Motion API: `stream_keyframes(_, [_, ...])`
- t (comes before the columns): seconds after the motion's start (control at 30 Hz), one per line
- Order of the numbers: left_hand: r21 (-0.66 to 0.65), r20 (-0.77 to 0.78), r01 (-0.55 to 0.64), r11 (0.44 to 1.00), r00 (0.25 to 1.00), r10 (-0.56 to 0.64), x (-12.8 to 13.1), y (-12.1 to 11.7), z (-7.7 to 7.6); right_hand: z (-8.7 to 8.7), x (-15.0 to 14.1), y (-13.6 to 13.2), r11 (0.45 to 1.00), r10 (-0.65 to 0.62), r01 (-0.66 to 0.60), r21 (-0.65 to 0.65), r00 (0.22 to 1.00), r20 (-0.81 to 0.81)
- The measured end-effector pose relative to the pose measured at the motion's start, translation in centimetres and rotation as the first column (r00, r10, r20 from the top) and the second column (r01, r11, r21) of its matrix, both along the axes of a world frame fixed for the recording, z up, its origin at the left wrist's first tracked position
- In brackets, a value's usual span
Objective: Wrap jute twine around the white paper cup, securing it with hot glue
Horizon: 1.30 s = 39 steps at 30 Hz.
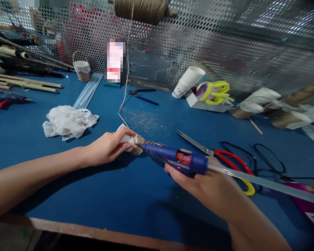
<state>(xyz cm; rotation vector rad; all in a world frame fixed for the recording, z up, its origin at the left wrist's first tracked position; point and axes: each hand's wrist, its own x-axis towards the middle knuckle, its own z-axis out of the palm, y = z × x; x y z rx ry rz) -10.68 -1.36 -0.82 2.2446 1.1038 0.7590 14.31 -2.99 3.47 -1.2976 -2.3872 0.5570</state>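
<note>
My left hand (104, 148) is closed round a small white paper cup (128, 140) lying on its side on the blue table (99, 195). The cup's end is partly wrapped in brown twine (126, 80), which runs up to a spool (141, 8) at the top. My right hand (206, 184) grips a blue hot glue gun (178, 157). Its nozzle touches the twine-wrapped end of the cup. A clear glue stick (264, 181) sticks out of the gun's back towards the right.
Red-handled scissors (225, 157) and a black cable (267, 164) lie right of the gun. Crumpled white plastic (68, 120), bamboo sticks (26, 82), another glue gun (5, 99), pliers (143, 96), stacked cups (188, 82) and twine-wrapped cups (277, 108) lie about. A perforated metal screen (225, 38) stands behind.
</note>
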Motion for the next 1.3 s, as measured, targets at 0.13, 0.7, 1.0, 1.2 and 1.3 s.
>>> stream_keyframes(0.13, [-0.004, -0.002, -0.009, 1.0, 1.0, 0.009, 0.0, 0.0, -0.1, 0.0, 0.1, 0.0, 0.999, 0.001, -0.002, -0.044, 1.0, -0.019])
stream_keyframes(0.7, [0.105, 0.005, 0.034, 0.994, 0.999, -0.035, -0.1, 0.0, -0.4, 0.4, -0.1, 0.5, 0.963, 0.077, -0.102, 0.249, 0.991, 0.106])
stream_keyframes(1.0, [0.233, -0.046, 0.066, 0.97, 0.997, -0.057, -0.2, 0.1, -0.7, 0.5, 0.5, 1.3, 0.639, 0.144, -0.475, 0.605, 0.846, 0.513])
stream_keyframes(1.2, [0.284, -0.053, 0.089, 0.955, 0.996, -0.077, -0.2, 0.1, -0.9, -0.2, 0.4, 1.8, 0.615, 0.083, -0.496, 0.614, 0.814, 0.574])
stream_keyframes(1.3, [0.302, -0.041, 0.098, 0.948, 0.995, -0.09, -0.2, 0.1, -1.0, -0.2, 0.5, 1.8, 0.635, 0.074, -0.484, 0.602, 0.814, 0.576])
